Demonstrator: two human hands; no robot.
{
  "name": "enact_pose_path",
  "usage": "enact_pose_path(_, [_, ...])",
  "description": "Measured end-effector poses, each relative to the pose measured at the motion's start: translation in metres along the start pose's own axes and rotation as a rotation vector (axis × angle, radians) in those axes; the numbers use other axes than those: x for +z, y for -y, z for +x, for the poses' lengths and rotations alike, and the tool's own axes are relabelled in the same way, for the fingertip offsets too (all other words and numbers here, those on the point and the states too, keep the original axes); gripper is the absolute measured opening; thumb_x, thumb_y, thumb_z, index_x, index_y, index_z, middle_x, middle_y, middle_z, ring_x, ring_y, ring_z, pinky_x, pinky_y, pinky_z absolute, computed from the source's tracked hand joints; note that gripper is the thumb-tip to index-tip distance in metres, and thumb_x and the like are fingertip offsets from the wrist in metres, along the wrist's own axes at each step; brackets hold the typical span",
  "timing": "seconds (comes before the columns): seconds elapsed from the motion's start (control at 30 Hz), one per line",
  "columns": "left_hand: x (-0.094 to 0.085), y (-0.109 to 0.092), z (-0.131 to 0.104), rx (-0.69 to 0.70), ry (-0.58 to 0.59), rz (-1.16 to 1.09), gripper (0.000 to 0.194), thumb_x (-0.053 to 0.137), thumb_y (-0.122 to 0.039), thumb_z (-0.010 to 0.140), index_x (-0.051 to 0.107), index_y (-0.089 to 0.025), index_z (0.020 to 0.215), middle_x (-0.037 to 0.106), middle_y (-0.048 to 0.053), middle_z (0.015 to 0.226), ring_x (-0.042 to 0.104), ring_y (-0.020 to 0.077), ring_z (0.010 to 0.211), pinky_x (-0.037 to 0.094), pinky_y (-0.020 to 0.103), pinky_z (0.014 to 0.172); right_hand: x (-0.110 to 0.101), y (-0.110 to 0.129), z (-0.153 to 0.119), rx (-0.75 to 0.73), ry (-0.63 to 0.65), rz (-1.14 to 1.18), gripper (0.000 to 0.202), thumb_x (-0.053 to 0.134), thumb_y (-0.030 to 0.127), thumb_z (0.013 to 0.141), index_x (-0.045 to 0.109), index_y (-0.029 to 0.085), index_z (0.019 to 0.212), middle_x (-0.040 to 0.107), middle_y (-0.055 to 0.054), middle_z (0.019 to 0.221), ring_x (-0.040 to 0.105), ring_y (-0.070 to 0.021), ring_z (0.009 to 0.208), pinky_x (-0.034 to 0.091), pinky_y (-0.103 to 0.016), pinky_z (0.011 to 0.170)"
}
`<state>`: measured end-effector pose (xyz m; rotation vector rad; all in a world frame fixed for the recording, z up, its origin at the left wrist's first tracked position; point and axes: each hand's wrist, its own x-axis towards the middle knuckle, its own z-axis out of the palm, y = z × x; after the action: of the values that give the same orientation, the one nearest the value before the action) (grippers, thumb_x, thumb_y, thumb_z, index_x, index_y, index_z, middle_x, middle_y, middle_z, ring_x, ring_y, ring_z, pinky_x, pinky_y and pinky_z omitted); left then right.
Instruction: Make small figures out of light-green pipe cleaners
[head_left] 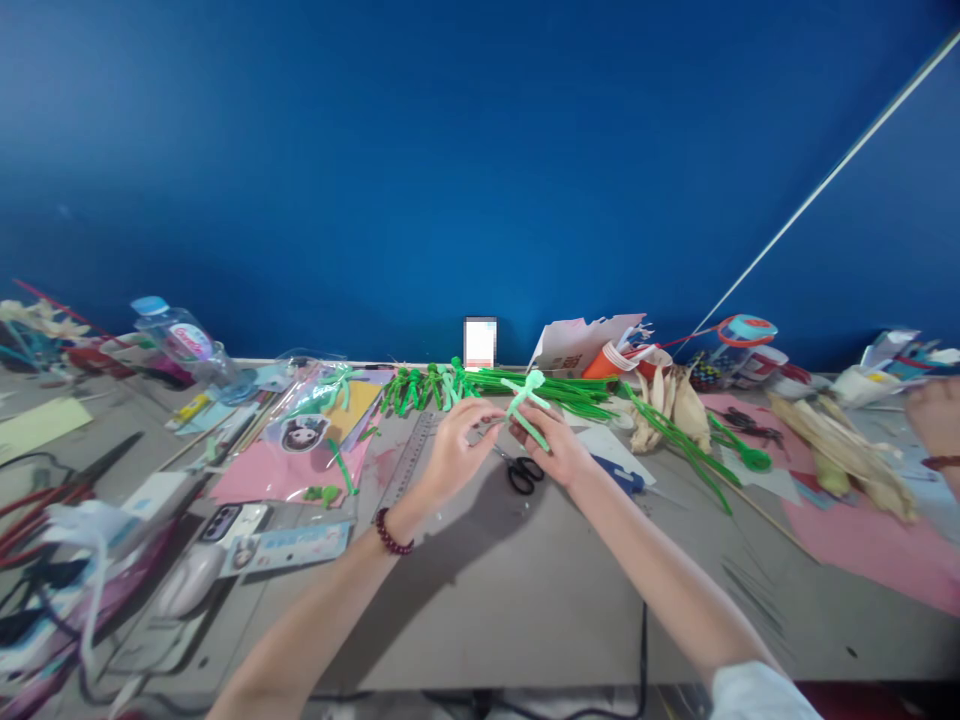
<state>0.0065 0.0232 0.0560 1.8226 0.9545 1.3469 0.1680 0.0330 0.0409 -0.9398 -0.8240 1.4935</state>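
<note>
A light green pipe-cleaner figure (534, 385) is held up in my right hand (551, 440), its long stems running down over the fingers. Close beside it on the left is my left hand (463, 440), with thumb and fingertips nearly together; whether anything thin is between them is too small to tell. Under the hands lie black-handled scissors (523, 475). Behind them is a row of green pipe-cleaner figures (424, 388), and to its right a bundle of green pipe cleaners (577, 395). A clear ruler (409, 465) lies left of my left hand.
Pink paper (262, 470), a plastic bottle (184, 338), a white mouse (192, 580) and cables are on the left. To the right are orange cups (606, 362), dried husks (686, 410) and a blue tool (619, 474). Another person's hand (937, 420) shows at the right edge.
</note>
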Motion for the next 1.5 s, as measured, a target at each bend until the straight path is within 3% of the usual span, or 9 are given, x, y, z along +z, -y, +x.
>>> enact_pose_path(0.13, [-0.003, 0.006, 0.005, -0.305, 0.085, -0.204, 0.024, 0.067, -0.037, 0.074, 0.070, -0.018, 0.090, 0.070, 0.007, 0.086, 0.061, 0.0177, 0.072, 0.047, 0.028, 0.064, 0.001, -0.001, -0.001, 0.059, 0.011, -0.011, 0.032, 0.080, 0.035, 0.056, 0.064, 0.022, 0.080, 0.068, 0.000, 0.079, 0.064, -0.0143, 0.070, 0.052, -0.027, 0.065])
enact_pose_path(0.23, [-0.002, 0.010, 0.007, -0.498, 0.126, -0.392, 0.031, 0.075, -0.037, 0.066, 0.069, -0.015, 0.087, 0.069, 0.005, 0.073, 0.062, 0.0154, 0.065, 0.044, 0.024, 0.057, 0.001, 0.001, -0.001, 0.067, 0.019, -0.059, 0.035, 0.082, 0.032, 0.054, 0.065, 0.021, 0.083, 0.068, 0.002, 0.074, 0.060, -0.0104, 0.060, 0.049, -0.023, 0.059])
enact_pose_path(0.47, [0.000, 0.012, 0.007, -0.676, 0.069, -0.615, 0.030, 0.082, -0.031, 0.055, 0.068, -0.015, 0.076, 0.067, 0.002, 0.067, 0.062, 0.0126, 0.062, 0.045, 0.022, 0.058, -0.005, -0.001, 0.001, -0.088, 0.081, -0.311, 0.030, 0.073, 0.040, 0.066, 0.067, 0.016, 0.083, 0.066, -0.001, 0.070, 0.059, -0.0127, 0.060, 0.044, -0.022, 0.052])
enact_pose_path(0.67, [0.001, 0.017, 0.005, -0.683, 0.048, -0.759, 0.023, 0.081, -0.025, 0.058, 0.067, -0.018, 0.075, 0.066, 0.000, 0.075, 0.060, 0.0102, 0.065, 0.047, 0.023, 0.063, -0.005, 0.000, -0.002, -0.326, 0.108, -0.623, 0.024, 0.069, 0.037, 0.071, 0.069, 0.018, 0.086, 0.069, -0.004, 0.083, 0.062, -0.0177, 0.075, 0.049, -0.029, 0.065])
enact_pose_path(0.87, [-0.008, 0.017, 0.012, -0.629, 0.054, -0.819, 0.022, 0.075, -0.029, 0.065, 0.067, -0.017, 0.083, 0.068, 0.005, 0.080, 0.064, 0.0166, 0.071, 0.051, 0.030, 0.071, -0.008, 0.009, -0.001, -0.577, 0.133, -0.890, 0.016, 0.061, 0.033, 0.079, 0.070, 0.020, 0.085, 0.068, -0.007, 0.086, 0.060, -0.0199, 0.078, 0.048, -0.032, 0.068])
enact_pose_path(1.03, [-0.020, 0.018, 0.016, -0.643, 0.126, -0.743, 0.019, 0.077, -0.026, 0.064, 0.064, -0.016, 0.074, 0.064, 0.000, 0.068, 0.062, 0.0135, 0.065, 0.051, 0.030, 0.071, -0.012, 0.014, -0.001, -0.703, 0.228, -1.049, 0.012, 0.060, 0.029, 0.083, 0.070, 0.023, 0.086, 0.060, -0.008, 0.101, 0.057, -0.0229, 0.100, 0.045, -0.040, 0.090])
enact_pose_path(1.17, [-0.019, 0.018, 0.015, -0.697, 0.176, -0.630, 0.023, 0.081, -0.025, 0.059, 0.066, -0.012, 0.071, 0.065, 0.003, 0.066, 0.063, 0.0150, 0.064, 0.051, 0.033, 0.075, -0.011, 0.015, -0.004, -0.791, 0.175, -1.125, 0.013, 0.058, 0.027, 0.084, 0.069, 0.025, 0.092, 0.054, -0.009, 0.117, 0.050, -0.0248, 0.113, 0.041, -0.043, 0.097])
enact_pose_path(1.3, [-0.015, 0.019, 0.013, -0.679, 0.035, -0.638, 0.026, 0.082, -0.025, 0.057, 0.064, -0.012, 0.070, 0.067, 0.004, 0.069, 0.065, 0.0154, 0.068, 0.051, 0.034, 0.077, -0.006, 0.017, -0.008, -0.921, 0.000, -1.105, 0.014, 0.059, 0.029, 0.082, 0.067, 0.022, 0.093, 0.056, -0.011, 0.114, 0.052, -0.0252, 0.110, 0.042, -0.043, 0.095])
enact_pose_path(1.5, [-0.011, 0.015, 0.011, -0.643, 0.011, -0.626, 0.025, 0.082, -0.026, 0.056, 0.067, -0.013, 0.071, 0.069, 0.006, 0.074, 0.063, 0.0166, 0.072, 0.050, 0.030, 0.070, -0.005, 0.007, -0.010, -0.942, 0.073, -1.238, 0.015, 0.055, 0.026, 0.086, 0.069, 0.023, 0.089, 0.068, -0.007, 0.090, 0.060, -0.0221, 0.087, 0.047, -0.036, 0.081])
